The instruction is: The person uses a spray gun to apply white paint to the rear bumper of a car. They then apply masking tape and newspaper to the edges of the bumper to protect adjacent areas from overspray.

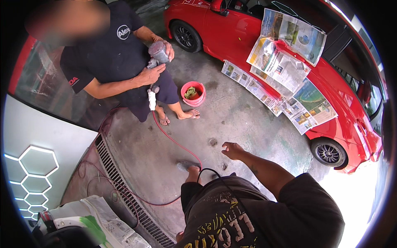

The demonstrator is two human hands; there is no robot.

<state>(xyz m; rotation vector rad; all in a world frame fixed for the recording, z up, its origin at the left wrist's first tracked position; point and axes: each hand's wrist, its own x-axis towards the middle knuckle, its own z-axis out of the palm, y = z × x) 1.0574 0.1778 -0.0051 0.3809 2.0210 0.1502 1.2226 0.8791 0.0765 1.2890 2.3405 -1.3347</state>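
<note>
The wearer's right hand (232,151) hangs out over the concrete floor (231,115), fingers loosely curled and spread, its grip holding nothing; the forearm runs back from it to a dark sleeve at the lower right. The left hand cannot be made out for sure; only a bit of skin shows at the bottom edge beside the dark printed shirt, so its grip cannot be told. One foot (187,166) stands on the floor just left of the open hand, and a red air hose (175,142) runs past it.

That hose leads up to a spray gun (156,56) held in both hands by another person in a dark shirt and shorts, standing barefoot. Just beside that person's feet sits a red bucket (193,93) with a greenish cloth in it. Behind, a red car (331,89) has newspaper sheets (285,66) masking its side. A metal drain grate (124,186) runs diagonally across the floor at lower left, with a paper-covered part (103,221) streaked green near it.
</note>
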